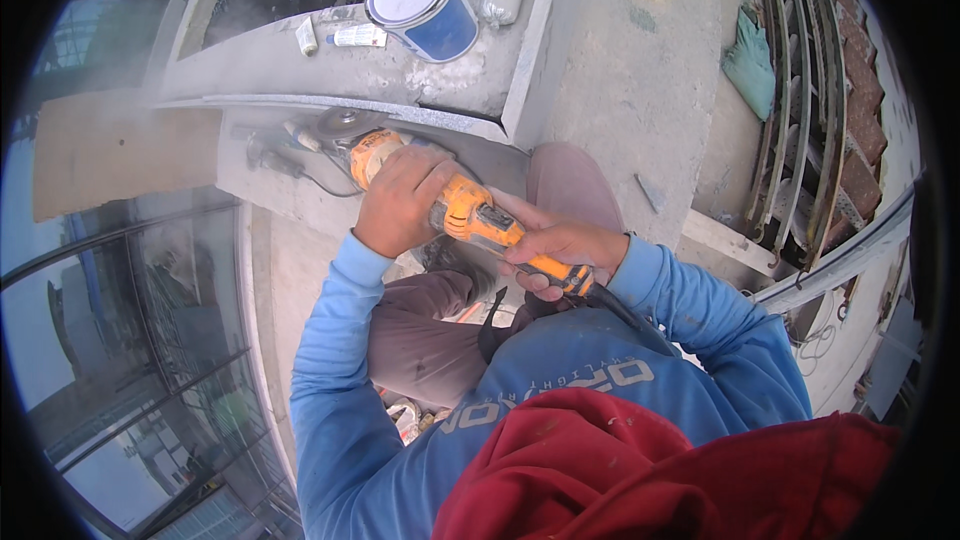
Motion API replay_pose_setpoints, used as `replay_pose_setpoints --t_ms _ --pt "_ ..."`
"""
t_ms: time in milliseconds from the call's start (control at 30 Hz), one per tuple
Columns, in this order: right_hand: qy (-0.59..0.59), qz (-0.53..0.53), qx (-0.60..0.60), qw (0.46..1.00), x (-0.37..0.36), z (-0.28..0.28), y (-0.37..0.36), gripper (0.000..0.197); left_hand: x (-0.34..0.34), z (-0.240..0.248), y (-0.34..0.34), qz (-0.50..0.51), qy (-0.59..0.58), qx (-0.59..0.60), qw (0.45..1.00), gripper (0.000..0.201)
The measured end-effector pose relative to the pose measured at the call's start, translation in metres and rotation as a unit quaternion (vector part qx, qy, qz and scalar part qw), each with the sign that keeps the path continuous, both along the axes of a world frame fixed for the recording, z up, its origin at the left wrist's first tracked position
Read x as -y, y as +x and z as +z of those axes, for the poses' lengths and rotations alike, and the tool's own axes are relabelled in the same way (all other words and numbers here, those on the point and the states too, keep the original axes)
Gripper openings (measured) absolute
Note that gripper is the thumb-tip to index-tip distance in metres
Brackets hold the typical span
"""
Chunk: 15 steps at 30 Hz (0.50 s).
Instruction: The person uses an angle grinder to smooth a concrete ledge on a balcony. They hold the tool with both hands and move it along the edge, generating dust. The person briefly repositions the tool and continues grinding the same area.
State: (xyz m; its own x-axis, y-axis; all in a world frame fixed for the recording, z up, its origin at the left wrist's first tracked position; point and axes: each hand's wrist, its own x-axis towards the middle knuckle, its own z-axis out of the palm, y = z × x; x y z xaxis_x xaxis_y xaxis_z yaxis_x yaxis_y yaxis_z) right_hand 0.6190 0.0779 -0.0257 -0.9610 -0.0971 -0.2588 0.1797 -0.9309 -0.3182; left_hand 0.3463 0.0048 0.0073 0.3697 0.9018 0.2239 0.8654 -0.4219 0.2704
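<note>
An orange and black angle grinder (468, 208) lies across my front, its round disc (345, 121) close to the edge of a pale ledge. My left hand (404, 198) is wrapped round the front of its body, just behind the head. Around the rear handle my right hand (562, 245) is closed, and a black cord runs back from it past my right forearm. Whether the disc touches the ledge edge (290, 100) I cannot tell. Pale dust hazes the air left of the disc.
A blue and white paint bucket (440, 25) stands on the ledge, with two small tubes (357, 35) beside it. A brown board (125, 152) juts out at left, above glass panes (150, 310). Metal rails (790, 90) and a green bag (750, 65) lie at right.
</note>
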Motion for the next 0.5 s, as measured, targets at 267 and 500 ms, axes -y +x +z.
replay_pose_setpoints --t_ms 267,500 --pt "0.009 -0.005 -0.002 1.000 0.004 0.004 0.007 0.095 0.004 0.001 0.006 -0.001 0.005 -0.009 1.000 0.069" --pt "0.025 0.007 0.021 0.999 0.009 0.034 0.044 0.094 0.012 0.017 0.040 -0.022 -0.002 -0.002 1.000 0.061"
